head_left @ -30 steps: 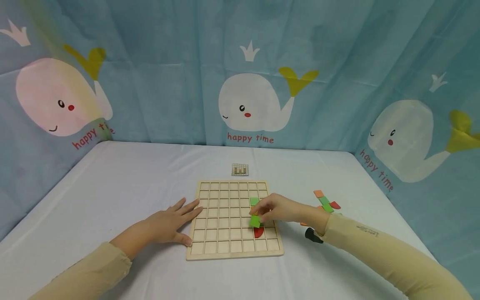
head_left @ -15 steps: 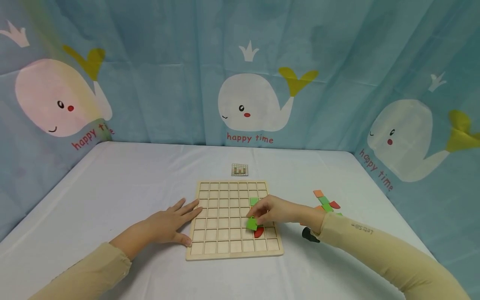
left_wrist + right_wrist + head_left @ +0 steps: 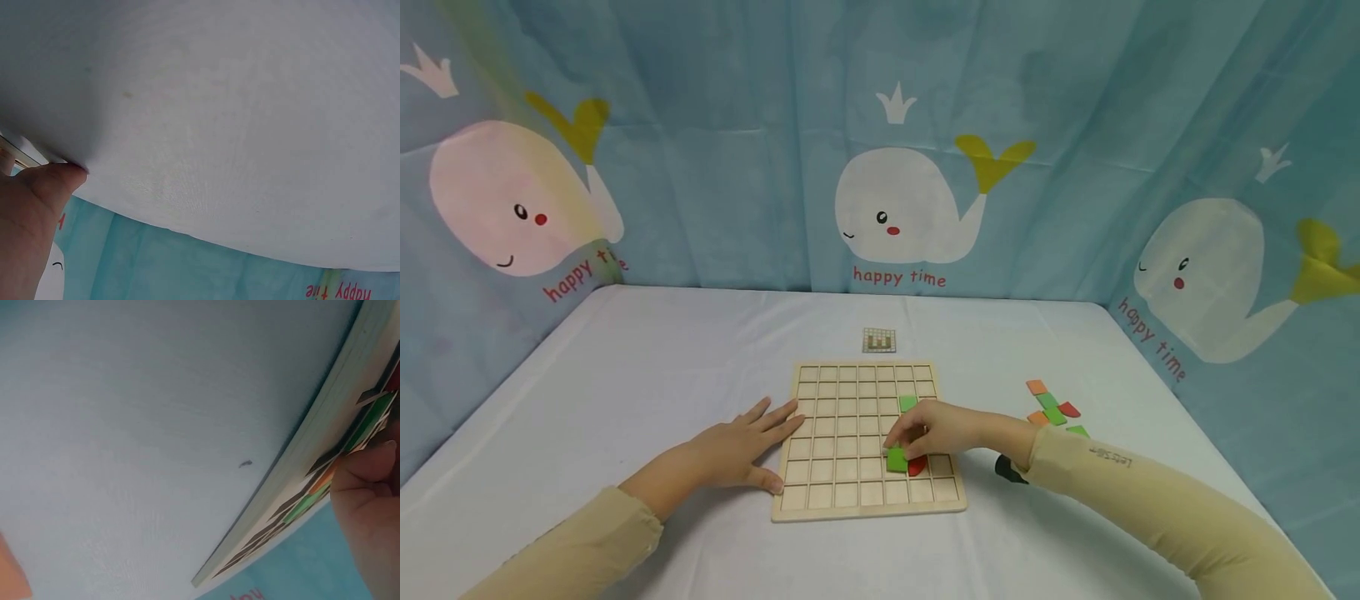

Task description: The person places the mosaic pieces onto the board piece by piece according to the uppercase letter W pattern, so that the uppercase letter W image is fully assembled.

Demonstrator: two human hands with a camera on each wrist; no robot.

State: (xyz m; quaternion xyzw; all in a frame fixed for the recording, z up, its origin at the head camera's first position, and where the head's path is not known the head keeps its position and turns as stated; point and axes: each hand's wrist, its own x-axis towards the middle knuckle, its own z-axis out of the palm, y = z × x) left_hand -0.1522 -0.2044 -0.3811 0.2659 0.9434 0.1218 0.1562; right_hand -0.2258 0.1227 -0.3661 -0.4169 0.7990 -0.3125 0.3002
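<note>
In the head view a wooden grid board (image 3: 820,496) lies on the white table. My left hand (image 3: 741,447) rests with spread fingers along its left edge, the fingertips on the rim. The thumb and fingers of my right hand (image 3: 951,427) pinch a green square tile (image 3: 897,461) low over the board, just left of a red rounded tile (image 3: 917,468). A light green tile (image 3: 908,403) sits in a cell farther up. The right wrist view shows an orange tile (image 3: 325,478) and another green tile (image 3: 372,422) in the board beside my thumb.
Several loose orange, green and red tiles (image 3: 1055,415) lie right of the board. A small pattern card (image 3: 879,340) lies behind it. Near my right sleeve is a black object (image 3: 1009,470), partly covered. A blue whale-print curtain (image 3: 737,167) hangs around the table.
My right hand has moved left and toward me with the green square tile, which turned on the way and now lines up with the grid. The left hand stays put.
</note>
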